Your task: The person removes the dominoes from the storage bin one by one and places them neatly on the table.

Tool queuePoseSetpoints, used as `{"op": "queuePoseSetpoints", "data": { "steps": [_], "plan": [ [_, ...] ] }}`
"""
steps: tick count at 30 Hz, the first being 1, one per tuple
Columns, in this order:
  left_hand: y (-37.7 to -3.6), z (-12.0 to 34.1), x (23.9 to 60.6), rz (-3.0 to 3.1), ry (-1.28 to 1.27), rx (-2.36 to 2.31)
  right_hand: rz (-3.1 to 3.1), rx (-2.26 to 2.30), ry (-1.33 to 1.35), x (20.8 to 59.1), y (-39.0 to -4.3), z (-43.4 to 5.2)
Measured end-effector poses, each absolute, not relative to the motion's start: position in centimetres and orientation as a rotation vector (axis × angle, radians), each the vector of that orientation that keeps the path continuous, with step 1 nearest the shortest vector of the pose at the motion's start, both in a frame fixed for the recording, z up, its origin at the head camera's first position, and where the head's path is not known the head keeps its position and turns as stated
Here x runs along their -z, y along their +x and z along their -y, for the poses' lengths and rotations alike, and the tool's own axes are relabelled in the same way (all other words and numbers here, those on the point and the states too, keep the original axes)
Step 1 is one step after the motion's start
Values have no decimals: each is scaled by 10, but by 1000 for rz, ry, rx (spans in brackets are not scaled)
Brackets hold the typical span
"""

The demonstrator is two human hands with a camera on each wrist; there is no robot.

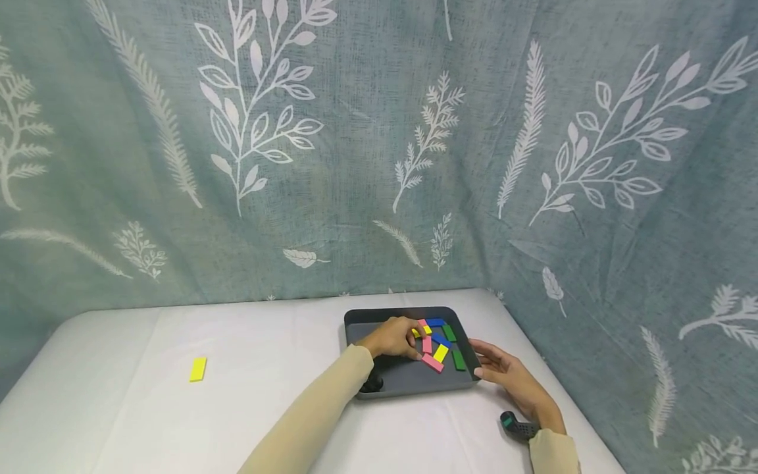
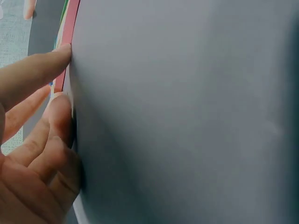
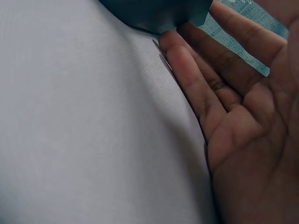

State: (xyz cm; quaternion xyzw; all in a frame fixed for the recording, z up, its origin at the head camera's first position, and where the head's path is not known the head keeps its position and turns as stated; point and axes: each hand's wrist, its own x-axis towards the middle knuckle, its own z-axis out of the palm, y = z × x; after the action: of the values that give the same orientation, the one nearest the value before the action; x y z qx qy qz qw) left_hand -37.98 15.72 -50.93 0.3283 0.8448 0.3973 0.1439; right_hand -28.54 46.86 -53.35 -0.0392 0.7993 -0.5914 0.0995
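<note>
Head view: left hand [image 1: 392, 338] reaches into the dark grey tray [image 1: 403, 380], which sits on the white bench [image 1: 254, 388] near its far right corner. Fingers curl down over a pink block [image 1: 426, 344] in the cluster of coloured blocks. Whether the grip actually pinches the block or only touches it, I cannot tell from here.

Left wrist view: fingertips [image 2: 60, 106] of the left hand lie against a thin pink edge [image 2: 68, 32]; fingers bent, not fully clenched. Contact confirmed, closure around the block not resolved.

Right hand [image 1: 512, 378] rests on the bench just beside the tray's right rim, grip released, fingers extended. Right wrist view: right hand [image 3: 233, 116] has straight fingers, tips touching the tray corner [image 3: 154, 14]; it holds nothing.

Pink block under the left fingers: lies flat, long axis running roughly away from the person. A second pink block [image 1: 433, 363] lies nearer the front, long axis angled diagonally. Yellow [image 1: 441, 353], blue [image 1: 440, 339] and green [image 1: 458, 360] blocks lie flat around them at mixed angles.

One yellow block [image 1: 198, 369] lies alone on the bench, well apart to the left, long axis pointing roughly away from the person.
</note>
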Motion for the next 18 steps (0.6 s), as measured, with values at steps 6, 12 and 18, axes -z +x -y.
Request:
{"op": "queuePoseSetpoints", "data": {
  "steps": [6,12,18],
  "plan": [
    [-377,-160,505,-2462,958,-1093,-2358,1760,-110,532,-285,-469],
    [-377,-162,506,-2494,945,-1057,-2358,1777,-97,531,-283,-468],
    [-379,-163,509,-2517,880,-1084,-2358,1771,-90,532,-283,-467]
  ]
}}
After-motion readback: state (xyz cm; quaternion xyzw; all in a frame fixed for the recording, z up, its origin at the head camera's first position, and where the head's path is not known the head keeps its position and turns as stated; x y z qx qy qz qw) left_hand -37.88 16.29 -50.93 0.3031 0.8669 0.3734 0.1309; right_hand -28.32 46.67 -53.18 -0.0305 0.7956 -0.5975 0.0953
